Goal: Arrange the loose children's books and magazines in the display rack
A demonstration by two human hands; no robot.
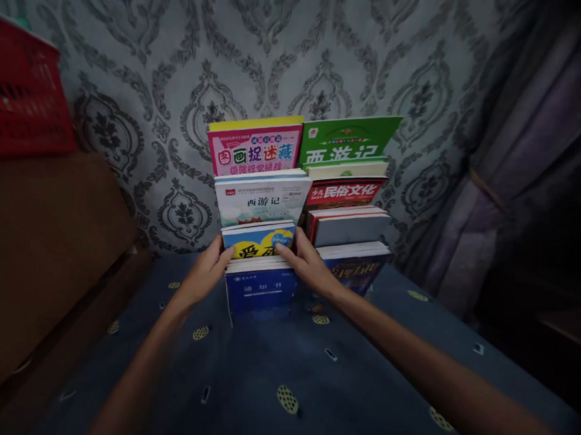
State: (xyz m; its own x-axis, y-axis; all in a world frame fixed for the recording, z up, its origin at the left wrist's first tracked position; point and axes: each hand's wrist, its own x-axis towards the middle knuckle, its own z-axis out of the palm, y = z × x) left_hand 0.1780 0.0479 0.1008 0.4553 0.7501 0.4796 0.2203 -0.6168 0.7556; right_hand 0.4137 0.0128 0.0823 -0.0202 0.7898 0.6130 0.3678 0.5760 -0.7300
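Observation:
Between my two hands stands a blue-and-yellow book in the left column of a tiered book rack. My left hand grips its left edge, thumb on the cover and fingers behind. At the right edge, my right hand holds it the same way. Just in front is a dark blue book. Behind it rise a pale book and a pink book. The right column has a green book, a red-and-black book, a grey-covered book and another dark blue book.
The rack stands on a dark blue patterned cloth against a damask-papered wall. At the left, a red plastic basket sits on a brown cardboard box. A tied purple curtain hangs at the right.

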